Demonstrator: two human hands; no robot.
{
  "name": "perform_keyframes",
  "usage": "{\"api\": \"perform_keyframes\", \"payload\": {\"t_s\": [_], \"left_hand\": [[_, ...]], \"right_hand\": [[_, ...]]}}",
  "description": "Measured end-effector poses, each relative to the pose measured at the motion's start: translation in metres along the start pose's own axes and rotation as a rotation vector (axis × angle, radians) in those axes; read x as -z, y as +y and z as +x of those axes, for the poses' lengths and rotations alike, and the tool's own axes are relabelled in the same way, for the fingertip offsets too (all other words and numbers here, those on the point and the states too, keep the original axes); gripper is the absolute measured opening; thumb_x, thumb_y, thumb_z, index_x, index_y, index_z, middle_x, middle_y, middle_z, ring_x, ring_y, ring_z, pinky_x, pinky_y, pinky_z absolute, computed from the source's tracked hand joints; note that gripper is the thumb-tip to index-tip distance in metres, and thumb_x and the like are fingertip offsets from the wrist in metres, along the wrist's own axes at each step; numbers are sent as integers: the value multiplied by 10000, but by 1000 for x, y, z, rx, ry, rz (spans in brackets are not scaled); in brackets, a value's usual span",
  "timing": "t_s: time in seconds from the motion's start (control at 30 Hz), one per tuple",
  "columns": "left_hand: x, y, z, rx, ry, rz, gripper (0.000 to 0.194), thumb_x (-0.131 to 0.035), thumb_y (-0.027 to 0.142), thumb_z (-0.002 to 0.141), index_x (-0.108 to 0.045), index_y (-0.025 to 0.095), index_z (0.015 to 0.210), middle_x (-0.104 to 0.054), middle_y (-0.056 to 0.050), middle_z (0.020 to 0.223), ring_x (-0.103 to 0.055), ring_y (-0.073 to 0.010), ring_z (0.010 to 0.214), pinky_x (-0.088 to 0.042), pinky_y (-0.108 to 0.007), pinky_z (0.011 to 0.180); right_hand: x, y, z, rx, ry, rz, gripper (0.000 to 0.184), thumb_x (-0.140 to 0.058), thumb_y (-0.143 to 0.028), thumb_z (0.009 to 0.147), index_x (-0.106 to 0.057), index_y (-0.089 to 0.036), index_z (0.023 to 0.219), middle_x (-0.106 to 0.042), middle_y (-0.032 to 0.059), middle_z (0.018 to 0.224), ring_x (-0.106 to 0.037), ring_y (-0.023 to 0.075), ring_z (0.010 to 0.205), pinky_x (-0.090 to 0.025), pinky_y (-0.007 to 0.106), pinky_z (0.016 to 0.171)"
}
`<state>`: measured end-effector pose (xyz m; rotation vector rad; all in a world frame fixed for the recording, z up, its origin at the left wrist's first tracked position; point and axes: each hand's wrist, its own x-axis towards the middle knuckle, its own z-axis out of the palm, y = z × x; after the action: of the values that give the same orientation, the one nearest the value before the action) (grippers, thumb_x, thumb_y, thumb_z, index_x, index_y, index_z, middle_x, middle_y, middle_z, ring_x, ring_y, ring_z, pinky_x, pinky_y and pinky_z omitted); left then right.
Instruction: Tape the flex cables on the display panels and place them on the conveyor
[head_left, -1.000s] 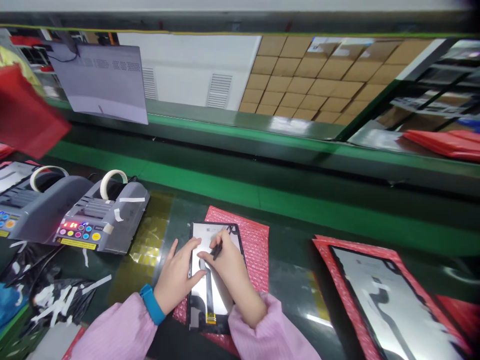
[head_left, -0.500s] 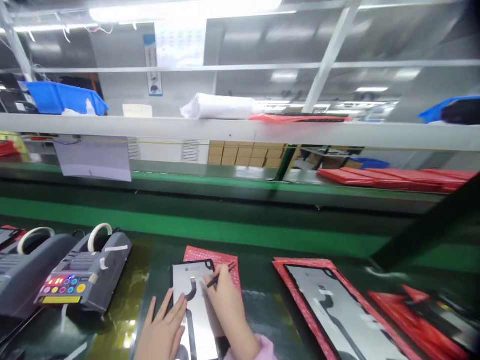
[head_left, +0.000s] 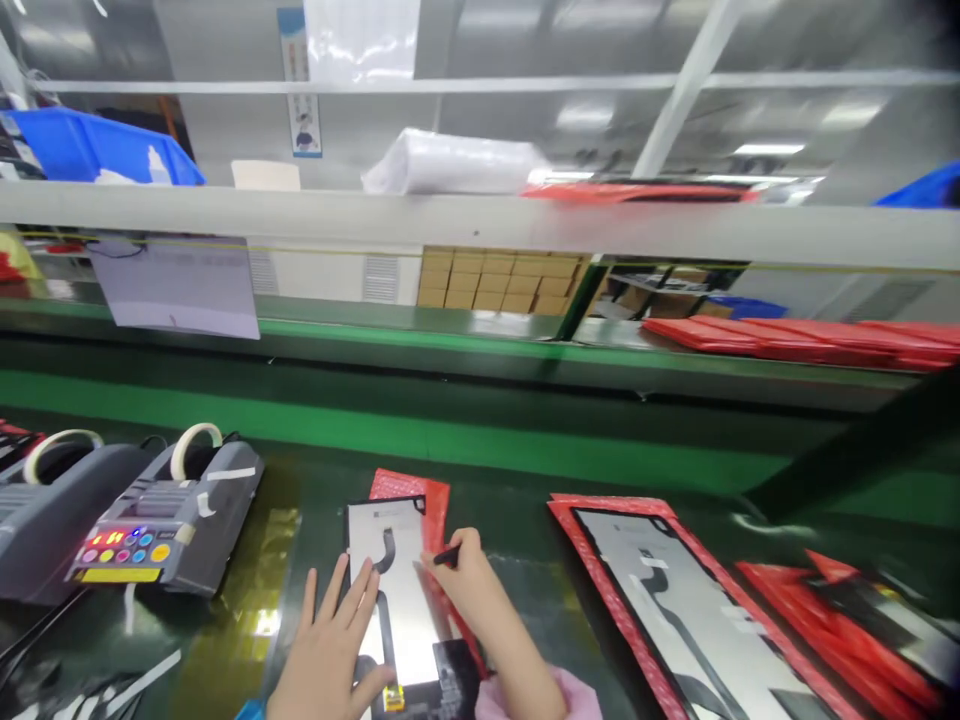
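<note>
A tablet display panel (head_left: pixel 409 625) lies silver back up on the bench in front of me, a dark curved flex cable (head_left: pixel 387 552) on its upper part. My left hand (head_left: pixel 330 640) rests on its left side, fingers spread, holding nothing. At the panel's right edge, my right hand (head_left: pixel 476 590) pinches slim black tweezers (head_left: pixel 448 556); their tips are hard to make out. Red bubble wrap (head_left: pixel 437 510) shows beneath the panel. A yellow-ended connector (head_left: pixel 393 697) and a black section appear at its lower end.
Right of me another display panel (head_left: pixel 675 600) lies on red bubble wrap, with more red bags (head_left: pixel 832 630) beyond it. Two grey tape dispensers (head_left: pixel 172 520) stand at left. White tape strips (head_left: pixel 146 682) lie near the front left. A shelf (head_left: pixel 480 215) crosses above.
My right hand has moved slightly right and down, off the panel's upper face to its edge. More of the panel's lower end shows. The camera view has tilted downward.
</note>
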<state>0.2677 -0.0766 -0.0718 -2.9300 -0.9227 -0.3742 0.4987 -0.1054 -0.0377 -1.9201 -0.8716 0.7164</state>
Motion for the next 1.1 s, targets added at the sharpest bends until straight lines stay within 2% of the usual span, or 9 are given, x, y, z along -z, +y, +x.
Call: {"api": "perform_keyframes", "payload": {"t_s": [0.17, 0.3, 0.43, 0.5, 0.6, 0.7, 0.83, 0.97, 1.1], "left_hand": [[7, 5, 0, 1, -5, -44, 974, -502, 600, 908, 46, 133, 1564, -288, -141, 1608, -271, -393, 1469, -277, -578, 1116], [-1, 1, 1, -53, 174, 37, 930, -458, 641, 907, -125, 76, 1567, -324, -192, 1592, -222, -392, 1478, -242, -546, 1127], [-12, -6, 6, -298, 304, 173, 750, -455, 704, 883, -416, 260, 1486, -372, -76, 1592, -258, -385, 1459, -21, -630, 1174], [-21, -9, 9, -386, 337, 227, 555, -532, 570, 920, -504, 328, 1418, -448, -24, 1548, -292, -359, 1450, 24, -652, 1175], [-40, -10, 11, -383, 423, 244, 421, -580, 409, 936, -571, 357, 1354, -530, -7, 1478, -275, -351, 1467, -20, -657, 1186], [-58, -8, 12, -322, 493, 219, 408, -545, 480, 944, -588, 372, 1335, -487, 7, 1516, -243, -364, 1484, -83, -647, 1195], [-57, -7, 10, -322, 485, 228, 396, -552, 407, 952, -579, 371, 1345, -450, 10, 1546, -257, -354, 1482, -93, -641, 1198], [-37, -10, 7, -365, 360, 240, 418, -569, 349, 948, -554, 364, 1366, -477, 29, 1528, -370, -308, 1430, -22, -620, 1205], [-15, -9, 7, -323, 43, 37, 619, -589, 504, 911, -415, 321, 1477, -455, -12, 1540, -422, -336, 1403, -187, -628, 1183]], "right_hand": [[1, 0, 8, 34, -26, -31, 360, -682, -379, 665, -357, -283, 787, -562, -66, 638, -594, 199, 608, -439, 295, 605], [-7, -15, 26, 242, -18, 32, 302, -634, -407, 686, -388, -278, 806, -486, -90, 630, -509, 169, 556, -412, 283, 582], [-5, -41, 90, 354, 71, 85, 296, -602, -399, 678, -359, -277, 795, -469, -68, 700, -513, 171, 639, -442, 296, 634], [5, -55, 133, 360, 153, 85, 279, -578, -396, 712, -352, -279, 825, -483, -50, 749, -534, 182, 700, -458, 307, 670], [28, -71, 189, 350, 239, 40, 283, -586, -383, 742, -341, -285, 844, -499, -41, 747, -553, 195, 695, -469, 314, 646], [51, -76, 217, 321, 293, -55, 363, -651, -333, 701, -308, -290, 811, -483, -44, 687, -538, 206, 627, -462, 342, 628], [59, -67, 205, 359, 267, -161, 322, -594, -294, 717, -281, -291, 794, -461, -44, 678, -498, 201, 595, -453, 366, 653], [56, -49, 157, 520, 84, -208, 196, -434, -170, 709, -298, -285, 791, -521, -4, 769, -545, 193, 702, -476, 338, 740], [71, -24, 110, 619, -52, -300, 193, -382, -109, 707, -407, -268, 813, -570, 31, 794, -552, 207, 730, -474, 346, 744]]}}
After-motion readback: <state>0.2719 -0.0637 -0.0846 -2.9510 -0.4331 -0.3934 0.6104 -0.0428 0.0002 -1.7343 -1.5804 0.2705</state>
